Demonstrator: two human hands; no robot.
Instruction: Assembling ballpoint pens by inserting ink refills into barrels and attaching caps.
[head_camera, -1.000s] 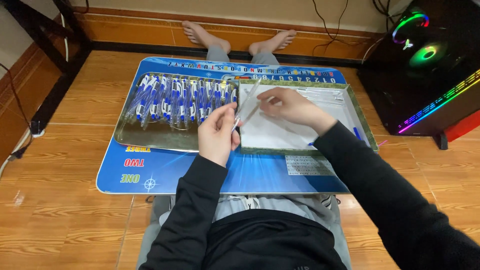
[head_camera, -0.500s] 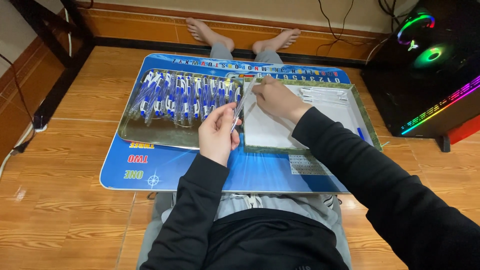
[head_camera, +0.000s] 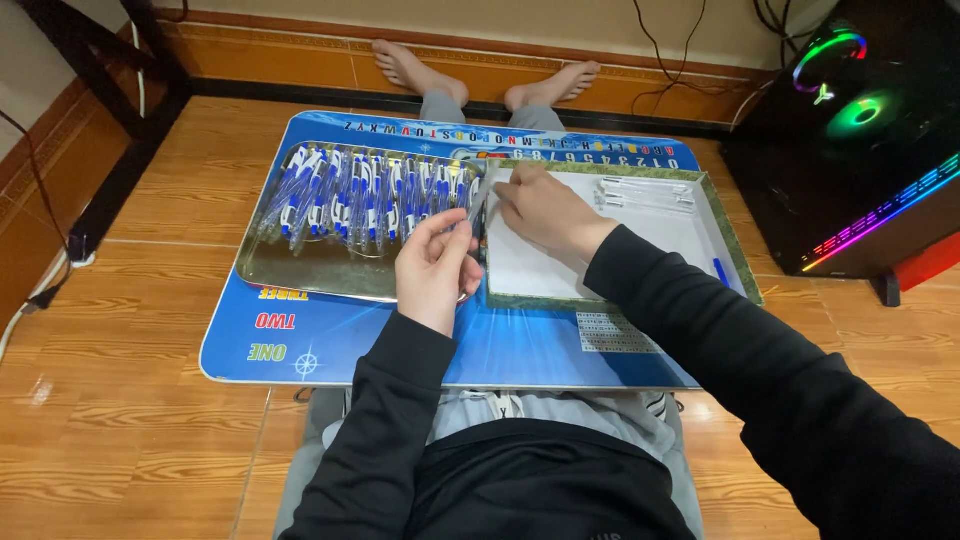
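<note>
My left hand (head_camera: 435, 268) pinches a clear pen barrel (head_camera: 478, 200), long axis up-right toward my right hand (head_camera: 545, 210), which grips its tip.

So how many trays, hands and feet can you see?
Trays: 2, a metal tray of blue-and-white pens and a green-rimmed tray
Hands: 2, left hand, right hand
Bare feet: 2
Total: 6

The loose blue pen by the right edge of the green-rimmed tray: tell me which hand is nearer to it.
Right. The right hand rests over the green-rimmed tray, across the tray from the blue pen. The left hand is farther off, beside the metal tray, pinching a clear pen barrel.
</note>
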